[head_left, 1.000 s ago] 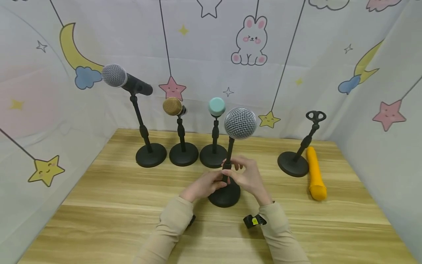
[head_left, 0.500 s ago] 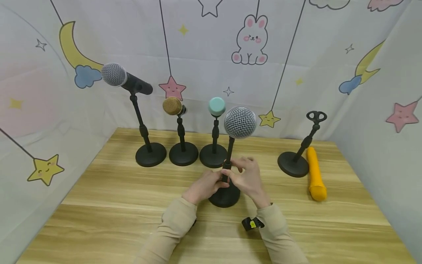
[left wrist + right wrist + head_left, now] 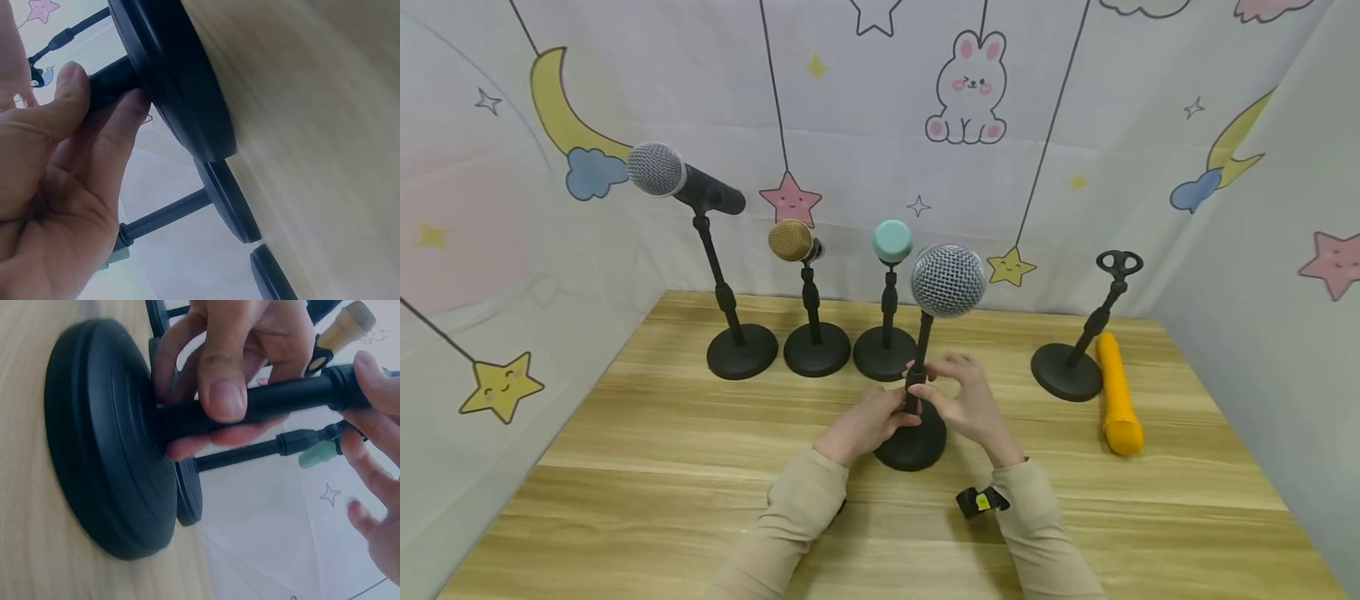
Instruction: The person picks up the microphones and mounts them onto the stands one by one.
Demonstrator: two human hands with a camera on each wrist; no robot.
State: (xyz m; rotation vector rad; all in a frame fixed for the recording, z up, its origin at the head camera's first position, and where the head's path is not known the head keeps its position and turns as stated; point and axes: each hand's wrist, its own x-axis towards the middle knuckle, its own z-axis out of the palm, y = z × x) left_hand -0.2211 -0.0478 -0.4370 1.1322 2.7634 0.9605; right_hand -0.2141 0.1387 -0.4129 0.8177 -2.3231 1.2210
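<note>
While left hand (image 3: 867,425) grips mic-stand pole (image 3: 275,401), right hand (image 3: 966,408) pinches collar (image 3: 340,387); base (image 3: 912,447) well inside tabletop (image 3: 662,475) side edges.

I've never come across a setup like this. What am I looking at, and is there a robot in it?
There is no robot, just a person's two bare hands. The wide picture comes from a camera worn on the head; the two close, sideways-looking ones come from a camera on each wrist.

On the wooden table, the left hand grips the lower pole of the middle stand, and the right hand holds it higher, near a collar. A silver-mesh microphone tops it.

Behind, three stands carry a black microphone, a gold microphone and a mint-green microphone. At right, an orange-yellow microphone lies beside a stand with an empty clip.
</note>
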